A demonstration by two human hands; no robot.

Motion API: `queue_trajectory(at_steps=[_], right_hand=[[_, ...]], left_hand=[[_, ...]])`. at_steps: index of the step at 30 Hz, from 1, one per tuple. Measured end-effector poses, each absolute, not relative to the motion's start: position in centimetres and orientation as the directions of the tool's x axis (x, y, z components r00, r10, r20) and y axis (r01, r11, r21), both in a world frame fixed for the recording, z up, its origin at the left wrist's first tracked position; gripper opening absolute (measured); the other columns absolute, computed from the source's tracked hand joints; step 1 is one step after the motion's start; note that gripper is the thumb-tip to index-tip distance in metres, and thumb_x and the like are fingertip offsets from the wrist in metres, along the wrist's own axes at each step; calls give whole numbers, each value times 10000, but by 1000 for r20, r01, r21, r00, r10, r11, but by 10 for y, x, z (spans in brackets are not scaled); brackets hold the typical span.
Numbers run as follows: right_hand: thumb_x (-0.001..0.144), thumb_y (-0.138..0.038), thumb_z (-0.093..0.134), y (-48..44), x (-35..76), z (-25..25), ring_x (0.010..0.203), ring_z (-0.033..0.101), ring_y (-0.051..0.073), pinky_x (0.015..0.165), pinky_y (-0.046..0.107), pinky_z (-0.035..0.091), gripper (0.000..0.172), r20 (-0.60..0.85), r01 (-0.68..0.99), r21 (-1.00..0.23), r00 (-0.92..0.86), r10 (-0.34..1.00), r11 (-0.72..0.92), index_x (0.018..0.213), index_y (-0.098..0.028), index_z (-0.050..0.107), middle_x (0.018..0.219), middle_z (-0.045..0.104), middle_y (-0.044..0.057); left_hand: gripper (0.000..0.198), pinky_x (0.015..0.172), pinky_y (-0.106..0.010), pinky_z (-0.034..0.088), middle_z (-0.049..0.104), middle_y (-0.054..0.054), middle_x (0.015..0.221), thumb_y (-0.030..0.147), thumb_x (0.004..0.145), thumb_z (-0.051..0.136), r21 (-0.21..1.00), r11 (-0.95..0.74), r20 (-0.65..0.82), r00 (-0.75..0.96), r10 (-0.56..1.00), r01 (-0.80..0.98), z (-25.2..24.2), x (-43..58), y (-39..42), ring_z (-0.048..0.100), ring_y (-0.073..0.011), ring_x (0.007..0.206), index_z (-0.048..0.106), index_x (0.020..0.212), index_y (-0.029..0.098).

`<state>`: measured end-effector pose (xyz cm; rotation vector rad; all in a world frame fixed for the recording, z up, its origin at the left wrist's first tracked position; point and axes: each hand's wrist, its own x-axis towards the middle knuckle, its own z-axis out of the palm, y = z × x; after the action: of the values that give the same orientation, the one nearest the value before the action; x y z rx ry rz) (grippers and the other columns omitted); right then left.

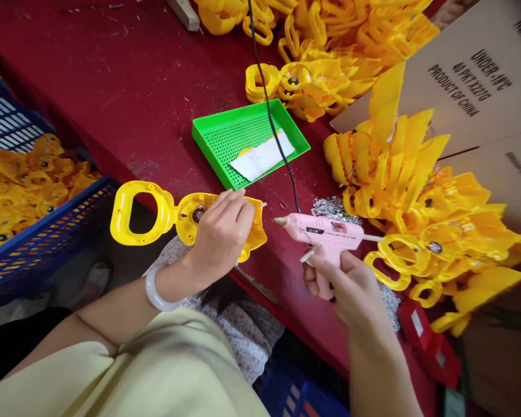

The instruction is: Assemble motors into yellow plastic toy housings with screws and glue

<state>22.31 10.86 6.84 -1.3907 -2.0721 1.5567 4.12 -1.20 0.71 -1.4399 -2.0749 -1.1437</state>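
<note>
My left hand (223,231) is closed over a yellow plastic shell (144,213) with a ring-shaped handle on its left side. A round dark part sits inside the shell, partly covered by my fingers. In my right hand (351,284) is a pink glue gun (323,230), gripped by its handle. Its nozzle points left, a short gap away from the shell's right end. A clear glue stick (373,237) sticks out of the gun's back. What my left fingertips touch inside the shell is hidden.
A green tray (208,152) holding a white paper stands beyond my hands, with a black cord (271,116) across it. Yellow shells (399,168) are heaped right and behind. A blue crate (56,223) of yellow parts stands left. Printed cardboard (443,87) rises at right.
</note>
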Motion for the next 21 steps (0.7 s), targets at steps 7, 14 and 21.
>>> queue_trajectory(at_steps=[7, 14, 21], right_hand=[[700, -423, 718, 144, 176, 56, 381, 441, 75, 371, 223, 329, 316, -342, 300, -936, -651, 678, -183, 609, -177, 543, 520, 536, -24], [661, -442, 735, 169, 126, 31, 468, 524, 93, 429, 231, 436, 315, -300, 289, -948, -662, 686, -135, 687, -170, 578, 609, 603, -2], [790, -614, 580, 175, 114, 23, 635, 632, 186, 598, 297, 475, 458, -110, 596, -725, -596, 796, 346, 732, -161, 594, 718, 680, 93]], left_hand=[[146, 1005, -432, 561, 695, -120, 940, 22, 920, 472, 432, 96, 693, -398, 601, 897, 6, 46, -14, 664, -253, 1081, 605, 904, 83], [165, 1042, -408, 547, 702, -131, 969, 30, 922, 468, 393, 23, 712, -320, 625, 919, 7, 78, -17, 653, -244, 1115, 628, 913, 70], [152, 1036, -397, 553, 702, -119, 954, 15, 905, 489, 381, 30, 732, -321, 600, 924, 5, 80, -17, 662, -239, 1098, 621, 874, 83]])
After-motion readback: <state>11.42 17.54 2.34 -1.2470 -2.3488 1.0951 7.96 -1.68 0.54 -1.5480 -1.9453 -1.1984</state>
